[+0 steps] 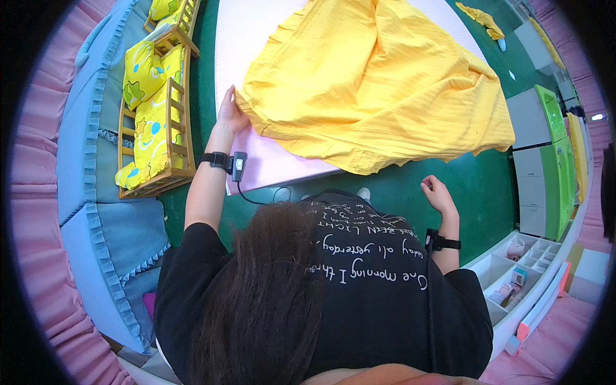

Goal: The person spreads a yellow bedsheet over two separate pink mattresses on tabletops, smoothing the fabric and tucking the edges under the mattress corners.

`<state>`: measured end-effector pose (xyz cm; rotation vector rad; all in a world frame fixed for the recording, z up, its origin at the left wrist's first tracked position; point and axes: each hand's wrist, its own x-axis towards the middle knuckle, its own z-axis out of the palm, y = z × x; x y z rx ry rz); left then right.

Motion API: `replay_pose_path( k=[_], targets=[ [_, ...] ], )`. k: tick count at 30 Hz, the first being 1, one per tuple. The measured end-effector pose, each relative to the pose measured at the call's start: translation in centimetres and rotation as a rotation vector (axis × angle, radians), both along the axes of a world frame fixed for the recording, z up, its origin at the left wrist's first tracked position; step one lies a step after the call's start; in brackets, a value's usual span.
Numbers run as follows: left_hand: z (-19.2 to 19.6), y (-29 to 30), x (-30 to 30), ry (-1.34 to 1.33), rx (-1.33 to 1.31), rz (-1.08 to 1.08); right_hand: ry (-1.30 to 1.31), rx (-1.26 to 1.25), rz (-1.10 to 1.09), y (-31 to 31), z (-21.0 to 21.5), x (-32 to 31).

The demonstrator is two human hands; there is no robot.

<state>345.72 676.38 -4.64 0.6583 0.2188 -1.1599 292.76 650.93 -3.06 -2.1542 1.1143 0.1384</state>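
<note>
A large yellow cloth sheet (pixel 378 83) lies rumpled over a pale pink-white mattress (pixel 276 154), its near and right edges hanging past it. At the sheet's left edge, my left hand (pixel 232 115) has its fingers closed on the cloth; the fingertips are partly hidden. My right hand (pixel 439 194) hovers over the green floor, below the sheet's near edge and apart from it. Its fingers are curled in, with nothing seen in them. Black straps with small devices sit on both wrists.
A wooden doll bed (pixel 176 128) with yellow patterned bedding stands at left, beside blue ruffled covers (pixel 106 167). White-and-green drawers (pixel 542 160) and a sectioned organizer (pixel 494 269) line the right. A crumpled yellow cloth (pixel 481 19) lies on the green floor (pixel 385 189) at far right.
</note>
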Motion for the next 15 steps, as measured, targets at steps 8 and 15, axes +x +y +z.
replay_pose_path(
  k=[8,15],
  targets=[
    [-0.1,0.4,1.4,-0.064,-0.132,0.044,-0.298,0.099,0.080,3.4,1.0,5.6],
    [1.0,3.1,0.9,-0.158,-0.042,0.263,-0.472,-0.105,0.170,4.0,2.2,10.3]
  ],
)
